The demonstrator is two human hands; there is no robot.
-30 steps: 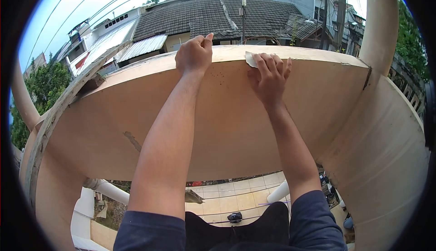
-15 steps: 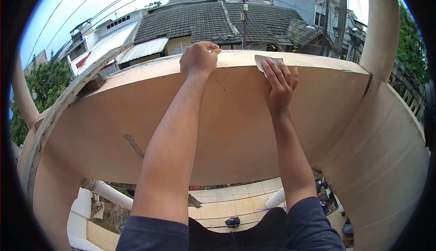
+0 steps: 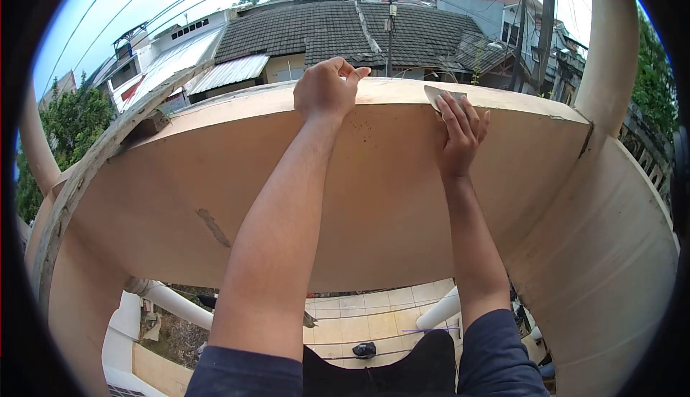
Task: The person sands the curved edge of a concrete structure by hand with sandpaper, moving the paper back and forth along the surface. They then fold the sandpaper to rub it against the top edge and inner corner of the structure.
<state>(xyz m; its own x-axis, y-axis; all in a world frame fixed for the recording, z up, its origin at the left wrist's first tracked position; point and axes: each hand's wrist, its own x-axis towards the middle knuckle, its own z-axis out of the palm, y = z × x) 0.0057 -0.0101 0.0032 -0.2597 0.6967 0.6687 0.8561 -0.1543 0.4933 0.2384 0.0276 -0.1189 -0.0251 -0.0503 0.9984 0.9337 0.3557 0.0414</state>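
Sheet (image 3: 433,96) sits on the upper front edge of the parapet (image 3: 388,188), right of middle, clasped by the right grip (image 3: 460,130), presumably to keep it flat. We find the left grip (image 3: 325,93) clenched at that edge, perhaps for balance; whether it holds anything, we cannot tell.

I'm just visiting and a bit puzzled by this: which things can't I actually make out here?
All in the head view:
Whether the left hand holds anything: the back of the hand hides its palm.
The underside of the sheet: turned away from the camera, and the right hand covers part of its top.
The top of the right-hand column: cut off by the upper edge.
What the black bundle below is: too small to tell.
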